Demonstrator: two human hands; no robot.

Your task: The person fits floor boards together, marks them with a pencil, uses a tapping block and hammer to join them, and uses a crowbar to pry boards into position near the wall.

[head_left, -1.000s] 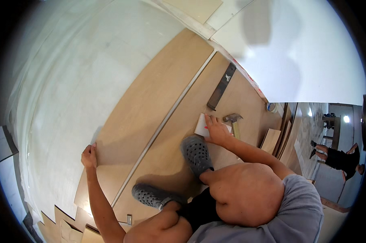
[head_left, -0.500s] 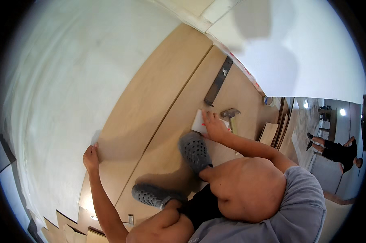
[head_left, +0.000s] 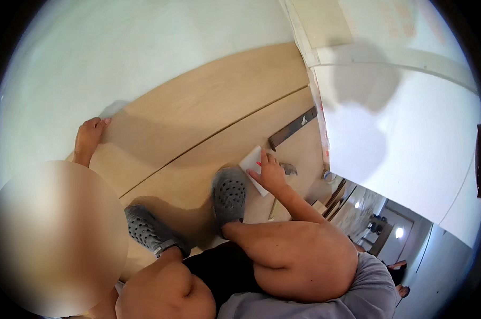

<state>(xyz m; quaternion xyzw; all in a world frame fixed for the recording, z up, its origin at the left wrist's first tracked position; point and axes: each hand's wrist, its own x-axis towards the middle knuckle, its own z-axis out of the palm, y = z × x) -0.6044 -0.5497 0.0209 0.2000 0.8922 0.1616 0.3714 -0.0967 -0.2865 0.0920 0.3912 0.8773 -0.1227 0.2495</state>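
My left hand (head_left: 90, 137) is closed at the outer edge of a light wood floor plank (head_left: 198, 87), fingers curled against its rim. A second plank (head_left: 198, 170) lies alongside, with a dark seam between the two. My right hand (head_left: 272, 173) rests over a flat white block (head_left: 249, 162), thumb and fingers around its top; a small red thing shows by the fingers. A hammer (head_left: 290, 169) lies partly hidden behind that hand. Farther off, a dark metal pull bar (head_left: 293, 128) lies on the planks near the wall.
My grey clogs (head_left: 229, 196) stand on the planks. A white wall (head_left: 368, 133) bounds the right side, with a tape roll (head_left: 328, 175) at its foot. Loose boards (head_left: 339, 202) lie beyond. Another person (head_left: 399, 279) is at the far right. A blurred patch hides the lower left.
The view has turned, so the planks now slant flatter. Both hands keep their places, left at the plank edge and right on the white block. The other person is now mostly hidden.
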